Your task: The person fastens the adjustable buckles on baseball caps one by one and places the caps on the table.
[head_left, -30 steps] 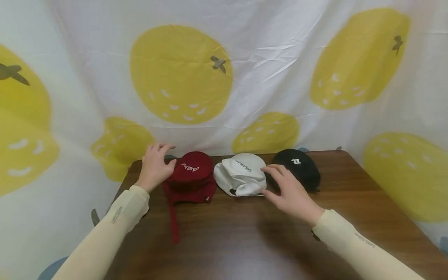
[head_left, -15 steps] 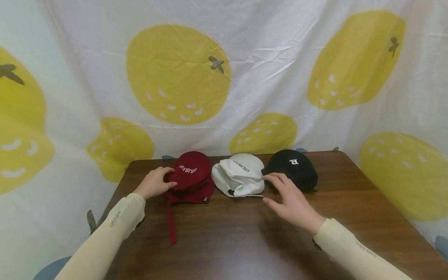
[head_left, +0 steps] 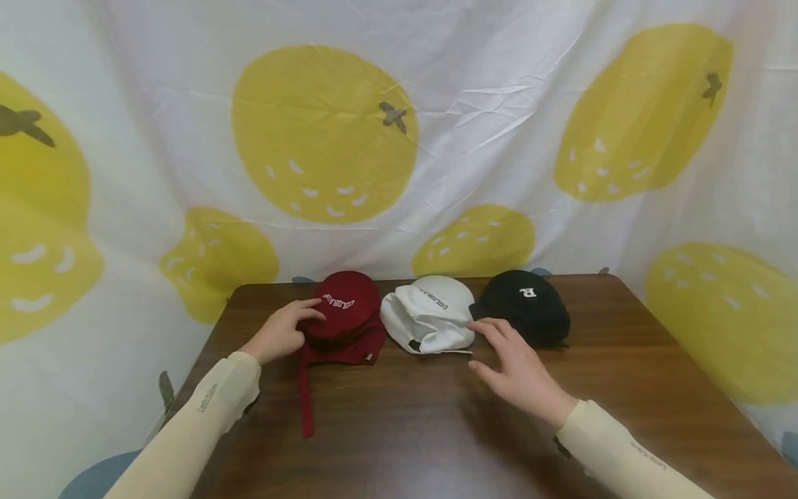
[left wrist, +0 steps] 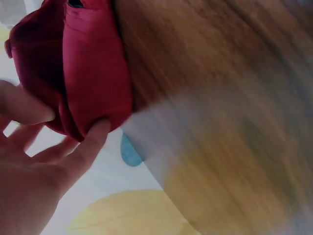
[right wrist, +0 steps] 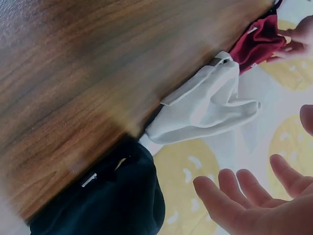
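Left hand [head_left: 278, 336] at the red cap [head_left: 349, 315], fingers [left wrist: 90, 147] pinching its side, close to the bench's [head_left: 386, 430] far left corner! Danger here: a shallow grip on limp cloth could slip, and one hard shove might tip it over the far edge. Right hand [head_left: 520, 374], fingers spread, holds nothing. That cap: deep red, rounded crown, white lettering, strap [head_left: 305, 398] pointing toward the near edge.

Table [head_left: 399, 430]: room across near half, strap [head_left: 305, 405] of red cap [head_left: 346, 285] jutting nearward at left. Curtain [head_left: 467, 159] bars far side; white cap [head_left: 430, 308] and black cap [head_left: 536, 315] continue the row, slim gaps between. Left hand [head_left: 277, 335] fills red cap's left; right hand [head_left: 520, 374], black cap's near left. Room right of black cap.
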A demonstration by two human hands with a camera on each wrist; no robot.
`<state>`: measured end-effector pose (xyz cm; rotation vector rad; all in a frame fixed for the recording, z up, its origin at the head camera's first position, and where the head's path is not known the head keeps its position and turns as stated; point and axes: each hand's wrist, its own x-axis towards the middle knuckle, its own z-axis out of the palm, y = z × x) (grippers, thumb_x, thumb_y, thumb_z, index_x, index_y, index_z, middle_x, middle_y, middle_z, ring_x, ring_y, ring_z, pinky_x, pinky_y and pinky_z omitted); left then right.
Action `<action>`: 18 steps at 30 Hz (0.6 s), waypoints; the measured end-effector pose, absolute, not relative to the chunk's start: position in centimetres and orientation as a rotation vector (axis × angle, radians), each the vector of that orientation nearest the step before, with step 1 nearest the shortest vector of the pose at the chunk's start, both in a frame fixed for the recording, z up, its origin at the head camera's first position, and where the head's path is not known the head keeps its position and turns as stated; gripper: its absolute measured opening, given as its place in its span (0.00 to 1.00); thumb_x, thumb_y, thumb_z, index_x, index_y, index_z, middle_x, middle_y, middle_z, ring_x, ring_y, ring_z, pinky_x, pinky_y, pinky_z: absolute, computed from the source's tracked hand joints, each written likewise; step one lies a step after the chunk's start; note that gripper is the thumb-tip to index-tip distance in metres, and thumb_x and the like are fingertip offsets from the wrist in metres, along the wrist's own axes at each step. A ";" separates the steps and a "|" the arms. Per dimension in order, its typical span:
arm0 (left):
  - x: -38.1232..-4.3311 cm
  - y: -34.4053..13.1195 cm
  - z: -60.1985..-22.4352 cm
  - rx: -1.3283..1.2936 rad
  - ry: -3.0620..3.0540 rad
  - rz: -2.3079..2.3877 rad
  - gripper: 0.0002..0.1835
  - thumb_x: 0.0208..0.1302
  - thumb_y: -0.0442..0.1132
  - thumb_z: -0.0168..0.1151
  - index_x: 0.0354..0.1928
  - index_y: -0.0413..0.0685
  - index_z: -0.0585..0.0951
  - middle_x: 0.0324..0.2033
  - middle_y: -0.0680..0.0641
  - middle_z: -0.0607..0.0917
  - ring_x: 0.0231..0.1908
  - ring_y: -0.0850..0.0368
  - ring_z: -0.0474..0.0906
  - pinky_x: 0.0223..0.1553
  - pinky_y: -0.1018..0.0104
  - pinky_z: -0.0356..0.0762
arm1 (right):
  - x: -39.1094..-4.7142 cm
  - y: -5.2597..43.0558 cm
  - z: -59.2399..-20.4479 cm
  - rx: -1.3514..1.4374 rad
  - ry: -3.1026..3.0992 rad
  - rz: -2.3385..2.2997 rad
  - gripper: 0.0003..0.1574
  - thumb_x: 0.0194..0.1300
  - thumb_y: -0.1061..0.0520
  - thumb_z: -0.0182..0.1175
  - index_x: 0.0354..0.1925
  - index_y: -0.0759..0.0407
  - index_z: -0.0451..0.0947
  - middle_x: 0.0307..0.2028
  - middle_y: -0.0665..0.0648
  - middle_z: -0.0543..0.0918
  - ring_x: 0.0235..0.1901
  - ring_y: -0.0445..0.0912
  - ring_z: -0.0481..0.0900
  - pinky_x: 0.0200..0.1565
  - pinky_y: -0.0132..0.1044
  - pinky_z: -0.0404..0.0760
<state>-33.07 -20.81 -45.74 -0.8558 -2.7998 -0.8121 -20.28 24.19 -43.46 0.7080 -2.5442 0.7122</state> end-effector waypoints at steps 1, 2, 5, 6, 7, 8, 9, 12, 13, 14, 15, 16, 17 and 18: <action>-33.0 -20.8 -45.8 -0.876 -2.794 -0.779 0.28 0.55 0.22 0.51 0.56 0.45 0.84 0.70 0.41 0.69 0.71 0.38 0.61 0.64 0.40 0.64 | -20.2 24.2 -43.5 0.701 -2.544 0.716 0.38 0.61 0.53 0.72 0.67 0.54 0.71 0.62 0.54 0.72 0.61 0.49 0.71 0.58 0.52 0.72; -33.0 -20.8 -46.0 -0.886 -2.798 -0.747 0.25 0.57 0.23 0.54 0.55 0.47 0.85 0.71 0.42 0.69 0.71 0.38 0.60 0.65 0.40 0.63 | -20.2 24.2 -43.6 0.696 -2.544 0.721 0.38 0.61 0.53 0.72 0.67 0.54 0.71 0.62 0.54 0.72 0.61 0.49 0.71 0.58 0.52 0.72; -33.0 -20.6 -46.5 -0.939 -2.776 -0.642 0.18 0.61 0.28 0.65 0.52 0.50 0.87 0.70 0.44 0.71 0.70 0.35 0.60 0.66 0.39 0.62 | -20.1 24.2 -43.8 0.686 -2.547 0.727 0.38 0.61 0.53 0.72 0.67 0.54 0.71 0.62 0.53 0.72 0.61 0.49 0.71 0.59 0.51 0.72; -32.9 -20.6 -46.7 -0.949 -2.763 -0.617 0.16 0.61 0.29 0.67 0.50 0.51 0.88 0.69 0.44 0.72 0.70 0.35 0.61 0.66 0.39 0.62 | -20.1 24.2 -43.8 0.686 -2.549 0.728 0.38 0.61 0.53 0.72 0.67 0.54 0.71 0.62 0.53 0.72 0.61 0.49 0.71 0.59 0.51 0.72; -32.9 -20.5 -46.8 -0.950 -2.748 -0.602 0.14 0.61 0.31 0.69 0.49 0.52 0.88 0.68 0.46 0.74 0.69 0.36 0.62 0.65 0.40 0.64 | -20.1 24.2 -43.9 0.683 -2.552 0.729 0.37 0.61 0.53 0.72 0.67 0.54 0.72 0.62 0.53 0.72 0.61 0.48 0.71 0.59 0.51 0.72; -32.9 -20.4 -46.9 -0.942 -2.730 -0.594 0.13 0.62 0.33 0.70 0.47 0.53 0.89 0.66 0.47 0.76 0.68 0.37 0.64 0.64 0.42 0.66 | -20.1 24.2 -43.9 0.683 -2.553 0.731 0.37 0.61 0.53 0.72 0.66 0.54 0.72 0.62 0.53 0.72 0.60 0.48 0.72 0.59 0.51 0.72; -32.8 -20.4 -47.0 -0.931 -2.704 -0.590 0.12 0.62 0.34 0.71 0.47 0.53 0.89 0.64 0.47 0.78 0.67 0.38 0.67 0.63 0.42 0.68 | -20.1 24.2 -43.9 0.681 -2.554 0.731 0.37 0.61 0.53 0.72 0.66 0.54 0.72 0.61 0.53 0.72 0.60 0.48 0.72 0.59 0.51 0.72; -32.9 -20.3 -46.7 -0.858 -2.622 -0.598 0.11 0.63 0.36 0.71 0.47 0.53 0.90 0.57 0.49 0.83 0.61 0.43 0.74 0.59 0.44 0.73 | -20.0 24.2 -43.8 0.679 -2.547 0.732 0.37 0.60 0.54 0.72 0.66 0.55 0.72 0.61 0.54 0.73 0.60 0.49 0.72 0.59 0.51 0.72; -32.9 -20.3 -46.5 -0.828 -2.599 -0.605 0.11 0.64 0.37 0.71 0.48 0.53 0.89 0.54 0.49 0.85 0.58 0.44 0.77 0.57 0.45 0.74 | -20.0 24.2 -43.8 0.675 -2.545 0.732 0.37 0.60 0.54 0.72 0.66 0.55 0.72 0.61 0.53 0.73 0.60 0.48 0.72 0.59 0.51 0.72; -32.9 -20.4 -46.3 -0.800 -2.573 -0.611 0.11 0.64 0.38 0.71 0.48 0.52 0.89 0.51 0.50 0.86 0.55 0.46 0.80 0.55 0.46 0.76 | -20.0 24.2 -43.8 0.673 -2.542 0.733 0.37 0.60 0.54 0.72 0.66 0.55 0.72 0.61 0.53 0.73 0.60 0.48 0.72 0.59 0.51 0.72; -33.0 -20.4 -46.1 -0.775 -2.550 -0.619 0.11 0.64 0.38 0.71 0.49 0.52 0.89 0.49 0.49 0.87 0.52 0.47 0.81 0.54 0.46 0.77 | -20.0 24.2 -43.7 0.671 -2.540 0.732 0.37 0.60 0.54 0.72 0.66 0.55 0.72 0.61 0.53 0.73 0.60 0.48 0.72 0.59 0.51 0.72; -33.0 -20.5 -45.9 -0.751 -2.533 -0.627 0.11 0.64 0.38 0.70 0.48 0.52 0.89 0.47 0.49 0.88 0.49 0.48 0.83 0.52 0.47 0.78 | -20.1 24.2 -43.7 0.670 -2.539 0.731 0.37 0.60 0.54 0.72 0.66 0.55 0.72 0.61 0.53 0.73 0.60 0.48 0.72 0.59 0.51 0.72; -33.1 -20.6 -45.6 -0.731 -2.518 -0.633 0.11 0.64 0.39 0.70 0.48 0.51 0.89 0.45 0.49 0.88 0.46 0.49 0.84 0.49 0.47 0.79 | -20.1 24.2 -43.7 0.669 -2.539 0.732 0.37 0.60 0.54 0.72 0.66 0.55 0.72 0.61 0.53 0.73 0.60 0.48 0.72 0.59 0.50 0.72; -33.1 -20.7 -45.4 -0.713 -2.508 -0.642 0.10 0.64 0.39 0.70 0.47 0.51 0.89 0.44 0.49 0.88 0.44 0.50 0.85 0.48 0.47 0.80 | -20.1 24.2 -43.7 0.669 -2.541 0.734 0.37 0.60 0.54 0.72 0.66 0.55 0.72 0.61 0.53 0.72 0.60 0.48 0.71 0.59 0.50 0.72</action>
